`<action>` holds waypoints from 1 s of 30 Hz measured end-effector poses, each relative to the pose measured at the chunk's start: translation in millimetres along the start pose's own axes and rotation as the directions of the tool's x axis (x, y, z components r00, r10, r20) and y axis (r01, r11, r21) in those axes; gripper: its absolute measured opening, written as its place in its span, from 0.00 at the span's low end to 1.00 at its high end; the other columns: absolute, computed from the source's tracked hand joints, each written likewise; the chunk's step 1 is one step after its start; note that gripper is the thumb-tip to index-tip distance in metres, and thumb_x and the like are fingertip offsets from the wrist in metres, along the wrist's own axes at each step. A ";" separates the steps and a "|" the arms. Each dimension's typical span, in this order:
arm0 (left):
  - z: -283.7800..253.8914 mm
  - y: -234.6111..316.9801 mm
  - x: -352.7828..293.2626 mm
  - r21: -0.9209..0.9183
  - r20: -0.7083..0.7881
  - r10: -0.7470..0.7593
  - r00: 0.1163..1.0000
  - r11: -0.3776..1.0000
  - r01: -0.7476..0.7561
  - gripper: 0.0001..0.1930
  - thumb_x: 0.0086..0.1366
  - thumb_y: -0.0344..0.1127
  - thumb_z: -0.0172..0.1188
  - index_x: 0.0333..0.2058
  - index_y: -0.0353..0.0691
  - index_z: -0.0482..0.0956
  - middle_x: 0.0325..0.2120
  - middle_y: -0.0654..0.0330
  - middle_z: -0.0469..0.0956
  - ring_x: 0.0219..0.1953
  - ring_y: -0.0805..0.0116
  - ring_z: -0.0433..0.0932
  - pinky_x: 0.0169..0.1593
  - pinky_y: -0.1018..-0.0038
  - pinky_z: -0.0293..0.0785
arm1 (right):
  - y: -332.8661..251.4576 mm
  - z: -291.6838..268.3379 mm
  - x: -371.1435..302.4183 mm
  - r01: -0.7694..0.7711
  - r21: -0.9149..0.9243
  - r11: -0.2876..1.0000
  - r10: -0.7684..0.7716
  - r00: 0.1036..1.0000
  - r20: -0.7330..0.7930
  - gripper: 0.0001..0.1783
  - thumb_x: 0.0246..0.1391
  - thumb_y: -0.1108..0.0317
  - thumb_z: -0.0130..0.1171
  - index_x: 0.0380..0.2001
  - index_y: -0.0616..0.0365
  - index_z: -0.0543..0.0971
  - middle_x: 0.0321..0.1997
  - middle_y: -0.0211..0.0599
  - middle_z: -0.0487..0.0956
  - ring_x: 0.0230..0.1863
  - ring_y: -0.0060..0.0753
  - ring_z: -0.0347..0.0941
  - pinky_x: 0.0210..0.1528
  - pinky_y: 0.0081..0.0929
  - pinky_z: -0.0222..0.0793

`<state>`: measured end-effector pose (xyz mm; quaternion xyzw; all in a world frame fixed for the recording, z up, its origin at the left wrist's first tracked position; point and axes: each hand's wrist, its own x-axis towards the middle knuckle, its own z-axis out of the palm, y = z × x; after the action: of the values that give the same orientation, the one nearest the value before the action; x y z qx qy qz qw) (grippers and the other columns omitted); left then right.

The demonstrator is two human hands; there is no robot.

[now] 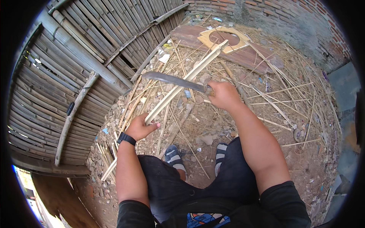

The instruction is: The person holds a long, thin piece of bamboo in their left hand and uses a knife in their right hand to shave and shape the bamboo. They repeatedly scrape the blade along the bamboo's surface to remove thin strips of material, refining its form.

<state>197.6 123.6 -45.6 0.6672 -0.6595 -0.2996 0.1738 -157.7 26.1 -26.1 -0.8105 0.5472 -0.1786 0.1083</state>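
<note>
A long pale split bamboo pole (203,65) runs slantwise in front of me, from beside my left forearm up to the far right. My left hand (140,127) is closed round its lower part, thumb toward the right. In my right hand (223,95) is the handle of a machete (173,79), its dark, broad blade pointing left. The blade lies across the bamboo in this view; whether it touches the bamboo I cannot tell. Part of the handle is hidden by my fingers.
Bamboo strips (287,100) and rubble litter the dirt floor. Farther off, a wooden board with a round hole (207,40) rests on a brown panel (186,34). A slatted bamboo wall (91,41) stands left, a brick wall (273,17) behind. My sandalled feet are below.
</note>
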 end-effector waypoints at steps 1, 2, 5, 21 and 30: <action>-1.2 5.3 0.1 0.041 0.006 -0.010 1.000 0.999 0.009 0.28 0.56 0.51 0.74 0.44 0.33 0.79 0.25 0.58 0.80 0.29 0.68 0.77 0.38 0.70 0.75 | -5.3 0.3 -1.3 0.075 -0.052 0.996 -0.073 0.996 0.042 0.15 0.48 0.60 0.68 0.39 0.52 0.80 0.32 0.46 0.83 0.39 0.52 0.81 0.43 0.47 0.77; -1.3 11.0 -2.2 0.018 0.019 -0.015 1.000 1.000 0.015 0.29 0.56 0.52 0.75 0.45 0.33 0.79 0.27 0.57 0.80 0.31 0.67 0.78 0.39 0.69 0.75 | -7.3 2.5 -1.4 0.111 -0.065 0.992 -0.109 0.993 0.041 0.15 0.48 0.60 0.68 0.40 0.51 0.80 0.32 0.45 0.83 0.40 0.52 0.81 0.43 0.47 0.77; -2.7 23.0 -8.3 -0.028 0.028 -0.011 1.000 1.000 0.011 0.32 0.55 0.52 0.75 0.48 0.31 0.78 0.29 0.53 0.82 0.34 0.65 0.80 0.42 0.67 0.76 | -6.1 10.2 1.7 0.122 -0.036 0.992 -0.122 0.992 -0.015 0.16 0.48 0.60 0.68 0.42 0.50 0.81 0.33 0.45 0.83 0.40 0.52 0.81 0.43 0.47 0.77; 3.4 -4.2 -0.5 -0.068 -0.124 0.171 0.977 0.981 -0.180 0.25 0.53 0.46 0.78 0.41 0.34 0.81 0.24 0.60 0.78 0.28 0.73 0.75 0.35 0.71 0.74 | -9.8 5.0 0.2 0.202 0.032 0.979 -0.200 0.978 -0.061 0.21 0.44 0.62 0.70 0.44 0.50 0.81 0.35 0.45 0.82 0.41 0.52 0.80 0.42 0.46 0.75; 3.8 12.1 0.6 -0.099 -0.313 0.156 0.937 0.976 -0.195 0.28 0.55 0.47 0.77 0.44 0.30 0.78 0.24 0.56 0.79 0.28 0.69 0.76 0.35 0.69 0.74 | -11.2 8.4 -6.6 0.261 0.005 0.965 -0.256 0.953 -0.159 0.23 0.39 0.65 0.71 0.43 0.53 0.80 0.35 0.45 0.82 0.37 0.52 0.80 0.39 0.45 0.75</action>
<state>185.8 122.8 -41.0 0.6310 -0.6614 -0.2185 0.3416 -147.1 36.3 -30.7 -0.8571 0.4409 -0.2616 0.0511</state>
